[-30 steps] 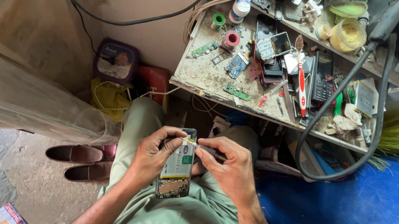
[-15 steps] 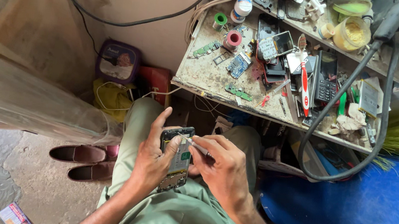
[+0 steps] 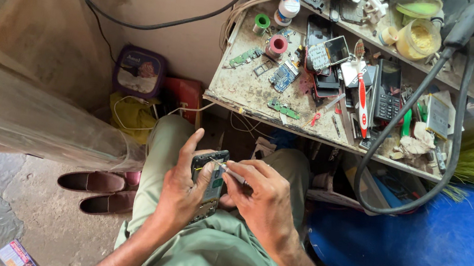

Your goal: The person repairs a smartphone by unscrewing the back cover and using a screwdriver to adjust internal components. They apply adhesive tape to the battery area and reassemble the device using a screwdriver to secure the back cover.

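Observation:
My left hand holds an opened mobile phone over my lap, its green circuit board facing up. My right hand grips thin metal tweezers, their tip touching the upper part of the board. Both hands rest above my green trousers.
A cluttered workbench ahead carries phones, circuit boards, solder spools and tools. A thick black hose loops off its right side. Brown shoes lie on the floor at left, a blue sheet at right.
The phone has turned darker side up and sits lower in my left hand. My right hand has moved in closer and brought the tweezers' tip onto the board.

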